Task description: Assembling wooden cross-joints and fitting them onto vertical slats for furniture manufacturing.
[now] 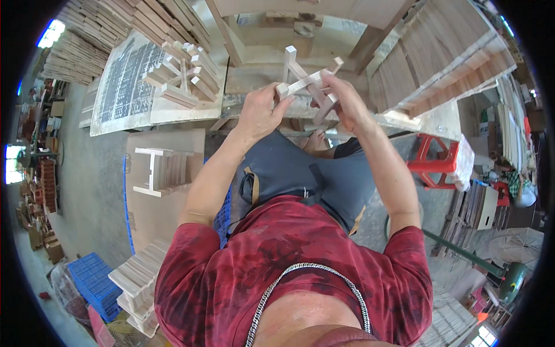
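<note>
Above the near edge of the workbench I hold a pale wooden cross-shaped frame (308,82) with square-section legs at its bar ends. It is tilted, and one leg points up and away from me. My left hand (263,111) is closed on the left end of a crossbar, thumb on the near side. My right hand (345,103) wraps round the right side of the frame, close to where the bars cross; some of its fingers are hidden behind the wood. To the left, several similar cross-shaped wooden frames (184,74) stand grouped on the bench.
A wooden panel structure (306,36) rises at the back of the workbench (130,113). Large boards (439,55) lean at the right, near a red plastic stool (436,162). Stacked wooden pieces (165,172) sit low at left, with a blue crate (95,284) further back.
</note>
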`<control>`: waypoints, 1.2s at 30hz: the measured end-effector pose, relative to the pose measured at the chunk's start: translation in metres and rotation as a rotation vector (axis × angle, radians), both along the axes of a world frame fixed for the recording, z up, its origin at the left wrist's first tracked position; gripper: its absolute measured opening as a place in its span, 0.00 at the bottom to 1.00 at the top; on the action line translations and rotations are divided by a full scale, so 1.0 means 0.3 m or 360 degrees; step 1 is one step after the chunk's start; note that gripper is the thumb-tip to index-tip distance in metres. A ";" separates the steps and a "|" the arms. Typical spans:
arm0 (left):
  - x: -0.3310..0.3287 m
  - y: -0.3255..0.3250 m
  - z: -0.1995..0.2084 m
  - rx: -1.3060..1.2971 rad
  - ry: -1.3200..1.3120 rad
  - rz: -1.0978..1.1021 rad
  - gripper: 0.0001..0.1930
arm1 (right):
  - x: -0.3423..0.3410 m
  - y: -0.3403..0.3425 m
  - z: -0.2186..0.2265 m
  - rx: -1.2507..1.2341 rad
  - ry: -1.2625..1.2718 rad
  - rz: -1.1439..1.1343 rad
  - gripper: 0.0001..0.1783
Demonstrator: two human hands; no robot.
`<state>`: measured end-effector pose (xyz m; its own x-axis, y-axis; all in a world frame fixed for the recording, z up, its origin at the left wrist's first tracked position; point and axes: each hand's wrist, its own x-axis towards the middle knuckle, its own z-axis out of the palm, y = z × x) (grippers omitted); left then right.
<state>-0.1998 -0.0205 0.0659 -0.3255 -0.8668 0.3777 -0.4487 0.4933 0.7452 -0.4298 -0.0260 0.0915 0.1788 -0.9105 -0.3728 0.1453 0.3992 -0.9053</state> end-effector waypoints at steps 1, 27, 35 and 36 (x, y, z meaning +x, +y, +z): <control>0.000 -0.022 -0.007 -0.0014 -0.0001 0.0091 0.14 | 0.016 0.004 -0.003 -0.0026 0.0021 0.0020 0.24; -0.077 -0.460 0.090 0.0407 -0.0268 0.0278 0.16 | 0.029 -0.336 -0.141 -0.1505 0.1522 -0.0376 0.19; -0.081 -0.482 0.080 0.0290 -0.0269 0.0244 0.19 | 0.005 -0.363 -0.199 -0.1509 0.1512 -0.0412 0.16; -0.077 -0.481 0.076 0.0285 -0.0275 0.0241 0.19 | 0.011 -0.364 -0.195 -0.1480 0.1467 -0.0407 0.17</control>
